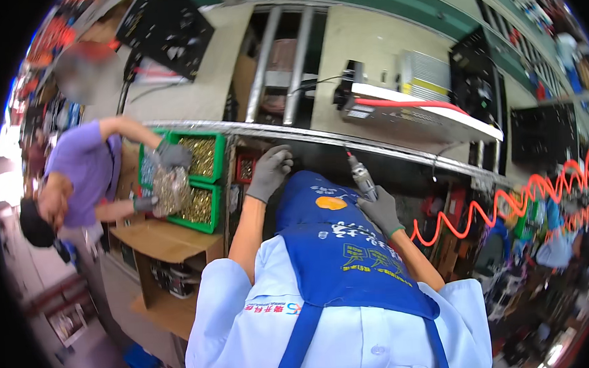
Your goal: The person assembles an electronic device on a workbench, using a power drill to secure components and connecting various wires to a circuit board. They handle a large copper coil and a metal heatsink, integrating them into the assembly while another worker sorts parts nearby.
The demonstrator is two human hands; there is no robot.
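Note:
My right hand (pixel 380 211), in a grey glove, is wrapped round a silver power screwdriver (pixel 361 176) with a red-tipped bit pointing up toward the bench edge. My left hand (pixel 270 173), also gloved in grey, is raised near that edge with its fingers curled together; whatever they hold, if anything, is too small to make out. Close beside it sits a small red bin (pixel 246 167) of little parts. Beyond the edge, to the right, stands a tilted metal panel assembly (pixel 424 114) with a red strip along its top.
At left, a co-worker in purple (pixel 83 158) holds a clear bag (pixel 171 190) over green trays (pixel 220 158) of brass-coloured screws. An open cardboard box (pixel 171 240) stands below. Orange coiled hose (pixel 472 211) hangs at right. Metal rollers (pixel 265 65) lie between pale boards.

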